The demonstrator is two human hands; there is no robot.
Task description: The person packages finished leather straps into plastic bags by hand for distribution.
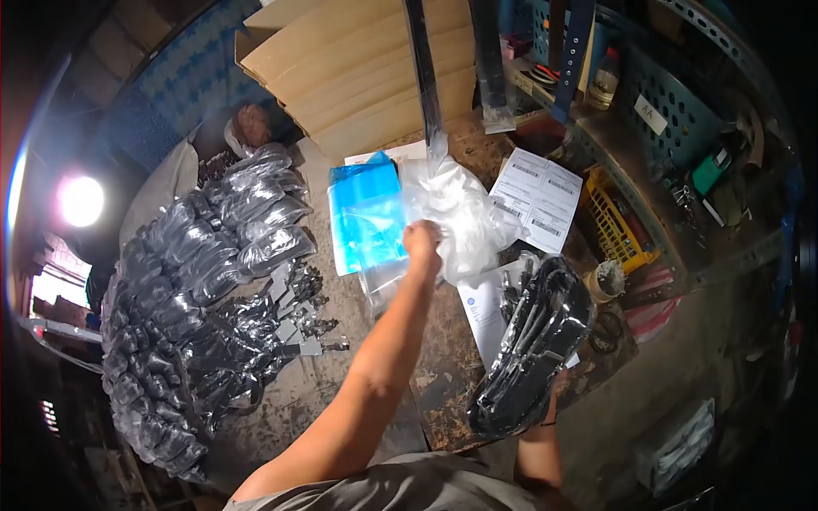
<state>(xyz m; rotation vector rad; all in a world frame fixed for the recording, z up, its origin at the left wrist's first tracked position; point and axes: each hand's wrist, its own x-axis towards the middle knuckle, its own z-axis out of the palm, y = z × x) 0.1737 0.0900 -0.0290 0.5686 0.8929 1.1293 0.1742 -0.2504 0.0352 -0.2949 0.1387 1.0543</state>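
My left hand is closed on clear plastic at the edge of a crumpled pile of clear plastic bags. Blue plastic bags lie flat just left of it. Lower right, my right hand is mostly hidden behind a bundle of black belts in shiny clear plastic, which it holds up over the table's edge. Its fingers do not show. A white paper lies partly under the bundle.
Many bagged black bundles are heaped on the left of the table. Cardboard stands at the back, with dark straps hanging before it. Barcode label sheets, a yellow basket and a roll are at the right.
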